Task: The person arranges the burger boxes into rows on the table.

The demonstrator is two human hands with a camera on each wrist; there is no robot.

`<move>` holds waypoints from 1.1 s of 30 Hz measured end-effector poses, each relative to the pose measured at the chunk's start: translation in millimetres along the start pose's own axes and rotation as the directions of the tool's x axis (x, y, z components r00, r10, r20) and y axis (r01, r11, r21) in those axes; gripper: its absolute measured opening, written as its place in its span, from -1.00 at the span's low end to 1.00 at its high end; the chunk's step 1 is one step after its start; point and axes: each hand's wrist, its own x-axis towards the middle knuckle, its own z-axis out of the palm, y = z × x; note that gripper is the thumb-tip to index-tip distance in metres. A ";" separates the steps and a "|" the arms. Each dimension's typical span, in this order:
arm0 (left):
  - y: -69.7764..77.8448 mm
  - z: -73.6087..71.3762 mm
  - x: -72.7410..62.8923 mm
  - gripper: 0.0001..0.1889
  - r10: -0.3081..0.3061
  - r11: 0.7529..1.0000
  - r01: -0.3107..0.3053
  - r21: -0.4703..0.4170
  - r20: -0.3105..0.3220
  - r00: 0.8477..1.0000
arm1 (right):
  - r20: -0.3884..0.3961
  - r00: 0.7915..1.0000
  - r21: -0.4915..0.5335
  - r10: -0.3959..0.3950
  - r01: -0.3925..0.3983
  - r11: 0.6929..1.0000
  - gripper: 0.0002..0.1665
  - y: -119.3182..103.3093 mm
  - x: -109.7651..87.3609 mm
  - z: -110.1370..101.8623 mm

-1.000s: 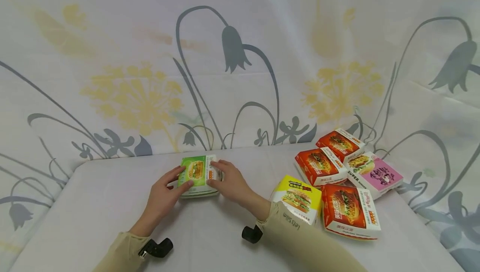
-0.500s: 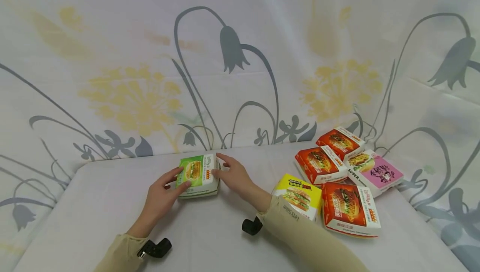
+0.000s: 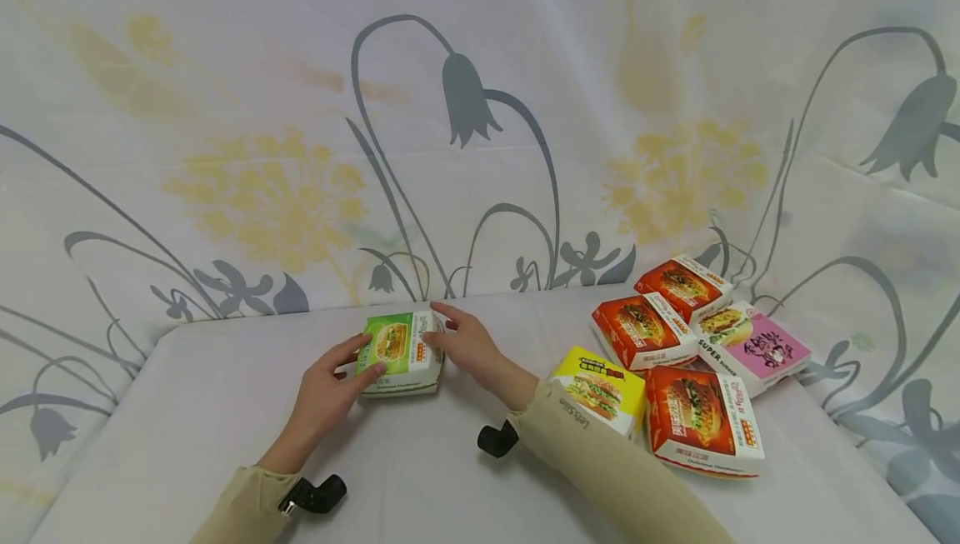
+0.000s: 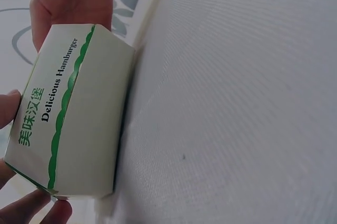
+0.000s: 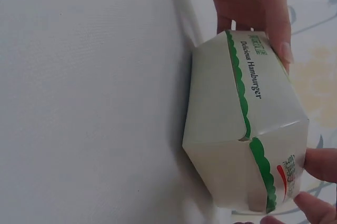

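Observation:
A green-and-white hamburger box (image 3: 393,344) sits on the white cloth in the head view, lid down, with a burger picture on top. My left hand (image 3: 327,390) holds its left side, thumb on the lid and fingers down the side wall. At the opposite side, my right hand (image 3: 474,354) has its thumb on the lid's edge and its index finger reaching to the far corner. Both wrist views show the box's wavy green seam, with the lid's edge meeting the base along the front. Some of the fingers are hidden behind the box.
To the right lie a yellow burger box (image 3: 597,388), partly behind the right sleeve, and a pink-and-white burger box (image 3: 757,348). Three red burger boxes lie around them, the nearest red box (image 3: 701,419) at the front. A flower-print curtain (image 3: 480,177) rises behind the table.
The right hand's fingers have shifted from over the lid's right part to the box's right edge and far corner. The left hand keeps its hold, and the box has barely moved.

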 end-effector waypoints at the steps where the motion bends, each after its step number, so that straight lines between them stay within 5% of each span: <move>1: 0.4 -0.1 -0.1 -0.40 0.000 1.000 0.000 0.002 0.000 1.000 | 0.009 1.000 0.015 0.002 -0.002 1.000 -0.33 0.0 0.0 0.4; 8: 2.6 -2.8 -1.9 -0.39 -0.011 1.000 0.011 -0.004 -0.008 1.000 | 0.051 0.999 0.111 -0.011 0.006 0.994 -0.35 3.2 -0.1 2.7; 25: -1.4 -11.7 2.0 -0.52 -0.079 0.997 0.077 -0.032 -0.058 0.995 | -0.029 1.000 0.020 0.009 -0.009 1.000 -0.40 5.9 -7.9 10.5; 33: -1.2 -3.8 3.3 -0.64 -0.027 1.000 0.025 -0.016 -0.191 0.981 | -0.057 0.998 0.042 0.003 -0.001 0.999 -0.42 7.0 -10.8 13.8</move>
